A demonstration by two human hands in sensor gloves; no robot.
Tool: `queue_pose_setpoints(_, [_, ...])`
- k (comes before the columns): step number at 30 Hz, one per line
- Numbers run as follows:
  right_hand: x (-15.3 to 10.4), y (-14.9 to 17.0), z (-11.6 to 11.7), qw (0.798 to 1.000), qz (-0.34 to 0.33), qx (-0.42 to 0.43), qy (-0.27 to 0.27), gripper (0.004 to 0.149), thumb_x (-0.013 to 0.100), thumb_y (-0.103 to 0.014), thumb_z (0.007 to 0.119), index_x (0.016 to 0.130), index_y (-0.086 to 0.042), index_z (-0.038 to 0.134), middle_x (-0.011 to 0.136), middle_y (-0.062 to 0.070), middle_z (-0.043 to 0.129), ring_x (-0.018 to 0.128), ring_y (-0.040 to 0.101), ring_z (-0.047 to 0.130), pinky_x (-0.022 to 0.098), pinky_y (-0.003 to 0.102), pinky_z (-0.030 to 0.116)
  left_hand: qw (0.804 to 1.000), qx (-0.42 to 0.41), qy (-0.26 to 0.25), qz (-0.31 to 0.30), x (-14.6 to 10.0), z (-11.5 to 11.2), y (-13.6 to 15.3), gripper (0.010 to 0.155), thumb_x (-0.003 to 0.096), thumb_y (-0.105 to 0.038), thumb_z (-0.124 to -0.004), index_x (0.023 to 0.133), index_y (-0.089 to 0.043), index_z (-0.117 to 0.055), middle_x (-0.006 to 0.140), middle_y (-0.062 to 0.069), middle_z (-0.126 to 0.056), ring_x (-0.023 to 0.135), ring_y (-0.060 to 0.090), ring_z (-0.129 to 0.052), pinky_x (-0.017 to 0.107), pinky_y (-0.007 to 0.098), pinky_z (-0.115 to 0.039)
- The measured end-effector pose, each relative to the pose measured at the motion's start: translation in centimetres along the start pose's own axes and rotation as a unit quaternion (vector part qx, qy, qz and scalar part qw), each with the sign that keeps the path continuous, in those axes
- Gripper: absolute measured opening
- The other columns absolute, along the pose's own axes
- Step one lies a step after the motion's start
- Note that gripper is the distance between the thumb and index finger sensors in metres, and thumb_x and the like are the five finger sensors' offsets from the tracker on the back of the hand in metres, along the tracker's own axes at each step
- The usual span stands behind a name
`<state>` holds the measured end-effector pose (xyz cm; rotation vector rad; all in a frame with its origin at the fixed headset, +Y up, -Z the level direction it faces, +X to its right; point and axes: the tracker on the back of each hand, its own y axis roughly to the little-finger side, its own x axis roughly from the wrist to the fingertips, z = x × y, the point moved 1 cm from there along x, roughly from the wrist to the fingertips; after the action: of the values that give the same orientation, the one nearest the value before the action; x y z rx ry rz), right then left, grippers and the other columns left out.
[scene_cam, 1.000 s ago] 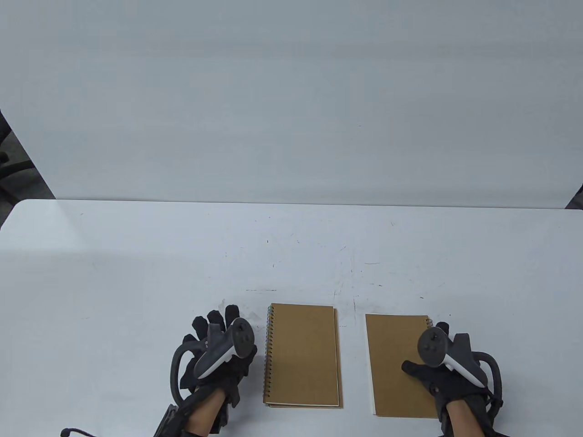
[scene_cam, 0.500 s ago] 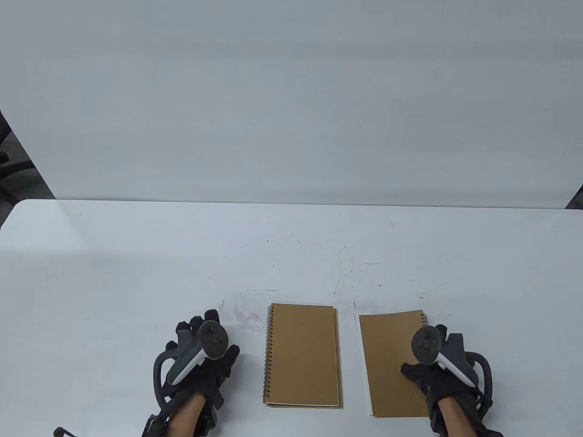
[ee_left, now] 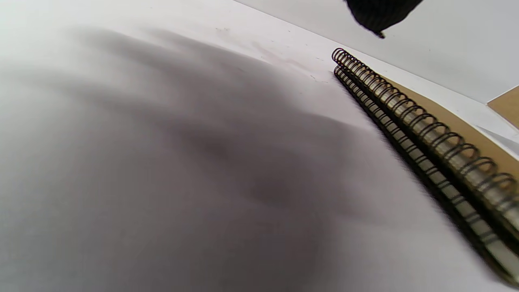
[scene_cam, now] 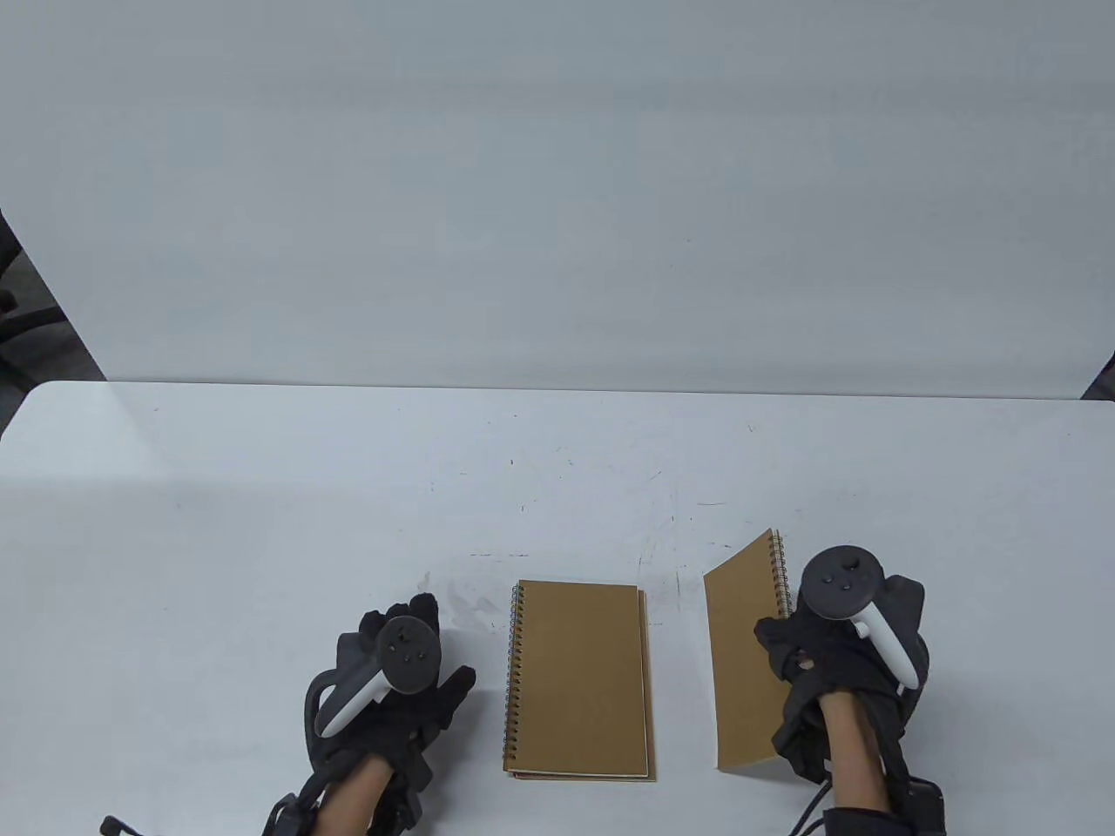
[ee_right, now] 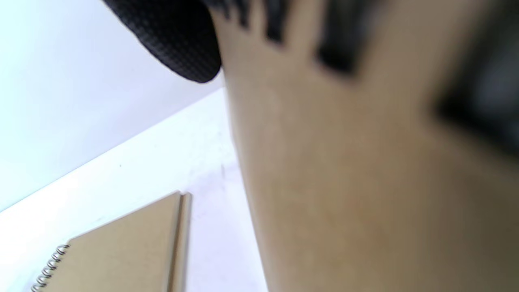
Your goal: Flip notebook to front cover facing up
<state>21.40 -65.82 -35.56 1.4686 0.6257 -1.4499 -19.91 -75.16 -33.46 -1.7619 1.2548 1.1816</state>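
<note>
A brown spiral notebook (scene_cam: 740,662) stands tilted on its left long edge, with its spiral edge lifted off the table. My right hand (scene_cam: 788,644) grips it at the spiral side, thumb on the face and the other fingers hidden behind. It fills the right wrist view (ee_right: 365,182), with my thumb (ee_right: 178,44) on its edge. A stack of two brown spiral notebooks (scene_cam: 579,679) lies flat at the centre, spirals on the left. My left hand (scene_cam: 431,640) rests flat and empty on the table to the left of the stack.
The white table (scene_cam: 261,522) stretches far beyond the notebooks, with a white wall panel (scene_cam: 557,218) behind it. The stack's spirals (ee_left: 425,134) show close in the left wrist view. The stack also appears in the right wrist view (ee_right: 129,243).
My right hand has lifted the right notebook's spiral edge, so it went from flat to tilted on its left edge. My left hand drew back away from the stack.
</note>
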Motion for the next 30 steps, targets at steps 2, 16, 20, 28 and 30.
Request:
queue_pose_setpoints(2, [-0.6, -2.9, -0.1, 0.999, 0.009, -0.043, 0.001, 0.080, 0.053, -0.025, 0.079, 0.105, 0.014, 0.032, 0.063, 0.005, 0.084, 0.039, 0.012, 0.100, 0.059, 0.062, 0.067, 1.000, -0.006, 0.005, -0.001, -0.1, 0.0, -0.1, 0.094, 0.0597, -0.055, -0.058, 0.105, -0.017, 0.015, 0.116, 0.025, -0.001, 0.104, 0.059, 0.001, 0.069, 0.078, -0.021])
queue_pose_setpoints(16, [-0.4, -18.0, 9.0, 0.951, 0.038, -0.308, -0.019, 0.080, 0.053, -0.026, 0.079, 0.105, 0.014, 0.034, 0.063, 0.003, 0.085, 0.036, 0.011, 0.100, 0.059, 0.059, 0.069, 0.999, -0.029, 0.039, 0.005, -0.5, -0.1, 0.2, 0.094, 0.0601, -0.056, -0.057, 0.104, -0.016, 0.016, 0.115, 0.027, 0.000, 0.103, 0.060, 0.001, 0.068, 0.078, -0.021])
queue_pose_setpoints(20, [-0.3, -20.4, 11.6, 0.936, 0.043, -0.347, -0.028, 0.080, 0.054, -0.027, 0.079, 0.105, 0.014, 0.035, 0.062, 0.002, 0.085, 0.035, 0.010, 0.100, 0.059, 0.058, 0.069, 0.998, -0.045, 0.046, 0.001, -0.5, -0.2, 0.2, 0.094, 0.0603, -0.055, -0.057, 0.104, -0.016, 0.016, 0.115, 0.027, 0.000, 0.103, 0.060, 0.002, 0.068, 0.078, -0.020])
queue_pose_setpoints(28, [1.2, -20.9, 17.6, 0.960, 0.047, -0.252, -0.115, 0.082, 0.055, -0.030, 0.080, 0.105, 0.015, 0.034, 0.064, 0.004, 0.087, 0.038, 0.015, 0.099, 0.060, 0.061, 0.066, 0.997, -0.057, 0.047, 0.005, -0.5, 0.0, 0.6, 0.094, 0.0603, -0.055, -0.057, 0.104, -0.016, 0.016, 0.115, 0.027, 0.001, 0.103, 0.060, 0.002, 0.068, 0.078, -0.019])
queue_pose_setpoints(30, [1.5, -20.7, 18.6, 0.965, 0.045, -0.221, -0.135, 0.084, 0.055, -0.032, 0.080, 0.105, 0.015, 0.032, 0.067, 0.010, 0.086, 0.042, 0.020, 0.099, 0.061, 0.063, 0.064, 0.997, -0.058, 0.047, 0.005, -0.5, 0.1, 0.6, 0.094, 0.0604, -0.055, -0.057, 0.104, -0.016, 0.016, 0.115, 0.027, 0.000, 0.103, 0.060, 0.002, 0.068, 0.078, -0.019])
